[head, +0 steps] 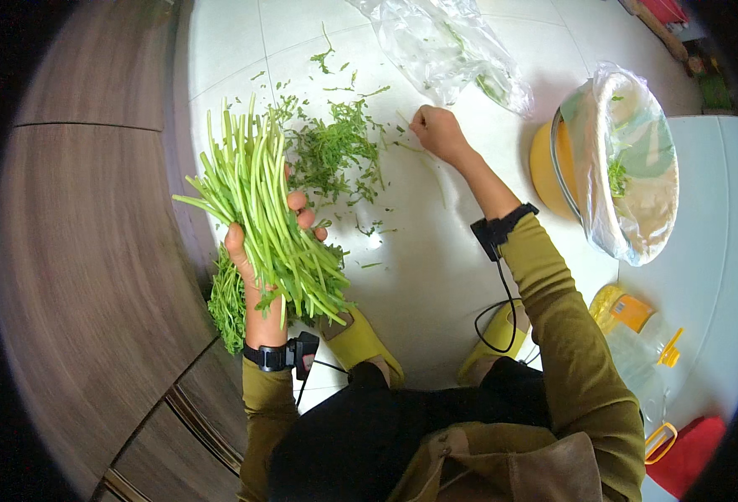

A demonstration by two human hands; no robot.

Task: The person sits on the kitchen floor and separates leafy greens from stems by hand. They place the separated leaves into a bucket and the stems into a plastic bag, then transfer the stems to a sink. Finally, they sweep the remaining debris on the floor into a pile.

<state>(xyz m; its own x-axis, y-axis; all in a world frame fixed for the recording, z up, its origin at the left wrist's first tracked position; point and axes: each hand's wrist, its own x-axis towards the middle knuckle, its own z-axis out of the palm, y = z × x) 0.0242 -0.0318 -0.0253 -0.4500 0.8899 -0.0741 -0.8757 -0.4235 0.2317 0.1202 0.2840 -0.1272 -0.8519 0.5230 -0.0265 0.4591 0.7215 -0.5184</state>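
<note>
My left hand [303, 216] grips a thick bundle of green leafy stems [252, 182]. The pale stalk ends fan out up and left, and the leaves hang toward my wrist. My right hand [438, 130] is low over the floor with its fingers curled together. Thin loose stems [414, 147] lie beside those fingers; whether they pinch one is hidden. Between my hands is a loose heap of torn green leaves [337, 144] on the tiles. Another leafy green pile [227, 301] lies by the cabinet, partly behind my left forearm.
A clear plastic bag [431, 47] with some greens lies ahead. To the right stands a yellow bucket [548, 163] with a plastic liner and leaf scraps inside. A clear plastic bottle [635, 345] is nearer me. Wooden cabinet fronts [92, 251] line the left. Cables hang from both wrists.
</note>
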